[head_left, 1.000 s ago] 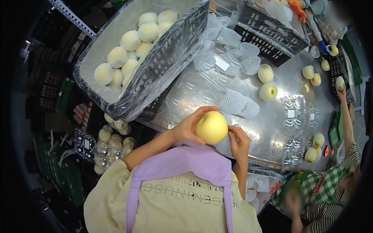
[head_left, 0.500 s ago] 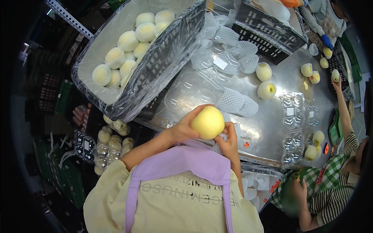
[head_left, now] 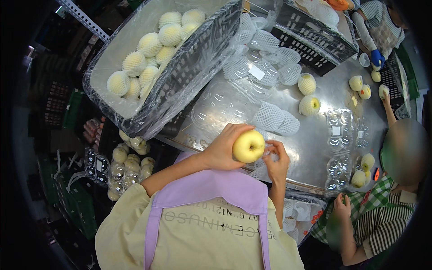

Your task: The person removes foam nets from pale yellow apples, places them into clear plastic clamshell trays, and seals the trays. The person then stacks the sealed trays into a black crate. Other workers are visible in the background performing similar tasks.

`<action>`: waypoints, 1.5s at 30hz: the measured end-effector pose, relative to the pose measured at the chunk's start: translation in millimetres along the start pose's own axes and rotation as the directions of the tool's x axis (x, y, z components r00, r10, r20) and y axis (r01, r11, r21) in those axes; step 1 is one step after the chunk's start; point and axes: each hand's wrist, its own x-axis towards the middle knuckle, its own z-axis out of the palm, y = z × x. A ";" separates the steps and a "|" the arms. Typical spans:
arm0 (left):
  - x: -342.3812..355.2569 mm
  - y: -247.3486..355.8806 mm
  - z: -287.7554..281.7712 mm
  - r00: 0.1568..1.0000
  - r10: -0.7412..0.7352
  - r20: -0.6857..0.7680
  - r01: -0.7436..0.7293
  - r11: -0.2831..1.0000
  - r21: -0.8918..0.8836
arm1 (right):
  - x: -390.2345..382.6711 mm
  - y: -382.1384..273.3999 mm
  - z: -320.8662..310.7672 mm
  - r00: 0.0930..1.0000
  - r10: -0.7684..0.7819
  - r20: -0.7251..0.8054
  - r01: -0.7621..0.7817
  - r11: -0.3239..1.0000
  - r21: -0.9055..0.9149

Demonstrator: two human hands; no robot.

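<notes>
Left grip (head_left: 224, 150) wrapped around a yellow apple (head_left: 249, 146)

Just to its right, the right grip (head_left: 277, 164) has curled fingers; I cannot tell whether they pinch anything. Foam nets (head_left: 275, 118) lie beyond on the desk (head_left: 310, 146). Likely firm, light, slippery-skinned and easily bruised, the apple suits a broad cradle around its sides.
</notes>
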 end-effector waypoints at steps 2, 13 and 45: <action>0.1 -1.7 3.3 0.999 0.036 0.011 -0.037 0.996 0.080 | -0.8 -38.5 11.4 0.982 -0.183 0.047 0.189 0.968 -0.165; 4.6 12.0 4.1 0.995 0.008 -0.098 -0.005 1.000 0.023 | 23.0 2.2 29.7 0.995 0.099 -0.012 -0.050 0.607 0.793; 14.2 -16.8 1.1 0.879 -0.357 -0.316 0.289 0.926 -0.242 | 7.0 -28.3 43.8 0.965 -0.263 -0.019 0.231 0.808 0.543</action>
